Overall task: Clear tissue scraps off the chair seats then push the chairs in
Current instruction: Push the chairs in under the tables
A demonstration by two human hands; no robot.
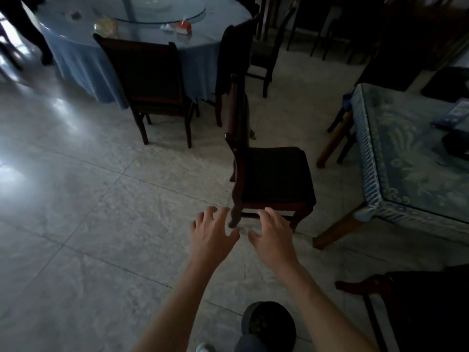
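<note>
A dark wooden chair [274, 174] with a black seat stands on the floor in the middle, its seat facing right toward the square table [396, 158]. No tissue scrap shows on that seat. My left hand [213, 237] and my right hand [272, 237] are stretched out side by side just short of the chair's near legs, fingers spread, holding nothing. Two more dark chairs stand at the round table: one [152, 80] pushed close to it, one [236, 59] turned sideways. White tissue [166, 27] lies on the round table.
The round table [76, 47] has a blue cloth, a glass turntable and a red box [184, 27]. A dark bin [269, 323] stands by my feet. Another chair [418, 308] is at the bottom right. A person's legs [25, 29] stand at the top left.
</note>
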